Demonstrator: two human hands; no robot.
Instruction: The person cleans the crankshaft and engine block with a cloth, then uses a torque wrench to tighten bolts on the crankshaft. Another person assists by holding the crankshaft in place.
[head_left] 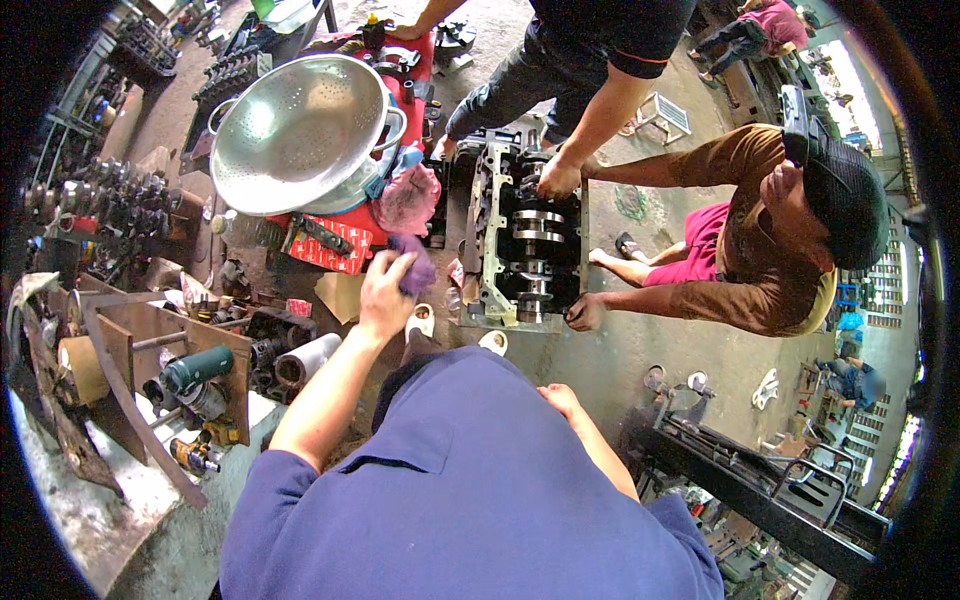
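Observation:
My left hand (383,295) is closed around a purple cloth rag (416,266), just short of the red-covered table. Close beyond the rag lies a pink crumpled cloth (410,200). My right hand (560,400) rests low beside my body, apart from the engine; its fingers are mostly hidden. Ahead stands an engine block (493,230) with a shiny crankshaft (538,235) lying in it. A co-worker in a brown shirt grips the block's right side, one hand (586,312) at its near corner. The arm of another person in black reaches a hand (560,178) to the crankshaft.
A large metal colander (300,135) stands on the red table (350,222), above a red-and-white box (328,245). At left are a wooden crate (215,345), a cordless drill (195,455) and several engine parts. A black metal frame (760,490) stands at lower right, a white stool (664,117) farther off.

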